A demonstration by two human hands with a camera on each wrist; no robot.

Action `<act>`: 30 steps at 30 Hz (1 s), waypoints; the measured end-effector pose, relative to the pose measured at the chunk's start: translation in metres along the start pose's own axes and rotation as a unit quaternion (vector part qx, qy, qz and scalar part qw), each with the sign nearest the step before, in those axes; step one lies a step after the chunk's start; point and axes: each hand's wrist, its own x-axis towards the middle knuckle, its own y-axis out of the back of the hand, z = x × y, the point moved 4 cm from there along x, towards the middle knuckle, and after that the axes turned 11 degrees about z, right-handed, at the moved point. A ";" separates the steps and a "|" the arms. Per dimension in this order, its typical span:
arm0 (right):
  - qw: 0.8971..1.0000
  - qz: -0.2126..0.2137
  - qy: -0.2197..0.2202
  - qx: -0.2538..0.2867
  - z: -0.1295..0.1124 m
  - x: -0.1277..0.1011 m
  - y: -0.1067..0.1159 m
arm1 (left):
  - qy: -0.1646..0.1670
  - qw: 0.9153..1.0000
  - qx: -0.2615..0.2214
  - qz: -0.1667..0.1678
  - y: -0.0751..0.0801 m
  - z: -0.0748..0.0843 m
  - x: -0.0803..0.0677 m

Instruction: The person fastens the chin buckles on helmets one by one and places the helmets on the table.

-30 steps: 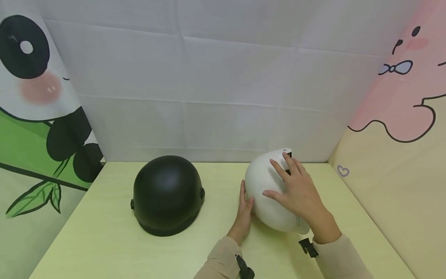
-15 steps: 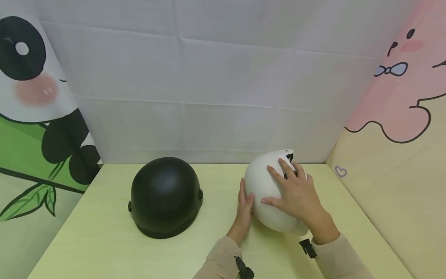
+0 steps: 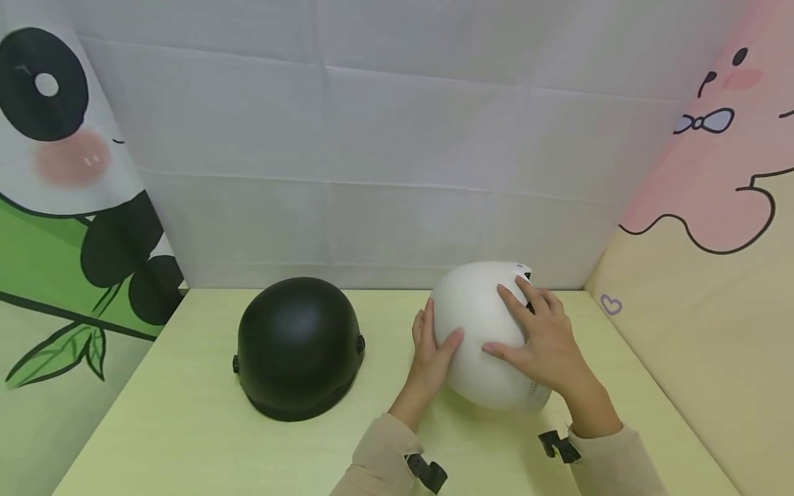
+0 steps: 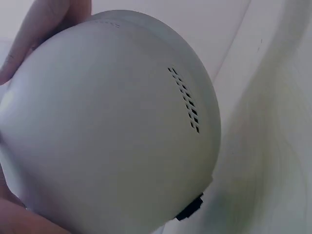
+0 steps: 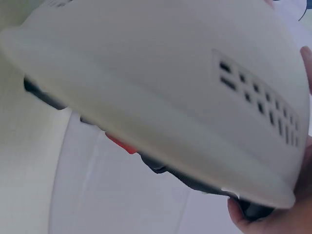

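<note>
A white helmet [image 3: 477, 324] leans on its side at the right of the table, its rim turned to the right. My left hand [image 3: 432, 355] holds its left side, with the thumb lying over the shell's front. Across the right side my right hand [image 3: 542, 344] grips the shell, its fingers spread towards the rim edge. Small vent holes mark the helmet [image 4: 112, 122] in the left wrist view. Below the rim of the helmet [image 5: 161, 83], the right wrist view shows black straps and a red piece [image 5: 122, 144]. Part of the inside is hidden.
A black helmet [image 3: 299, 348] stands dome up to the left on the pale yellow table [image 3: 248, 461]. Behind the table rises a white sheet [image 3: 384, 138]. Cartoon-printed panels flank both sides, a green one [image 3: 43, 248] and a pink and cream one [image 3: 701, 186].
The white helmet has turned and its top edge has shifted right. My left hand has moved up along its side, the thumb further over the shell. My right hand has moved slightly right.
</note>
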 end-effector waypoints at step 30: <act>0.961 -0.019 -0.127 0.246 0.070 -0.031 -0.015 | -0.004 0.984 0.180 0.015 -0.018 0.018 -0.011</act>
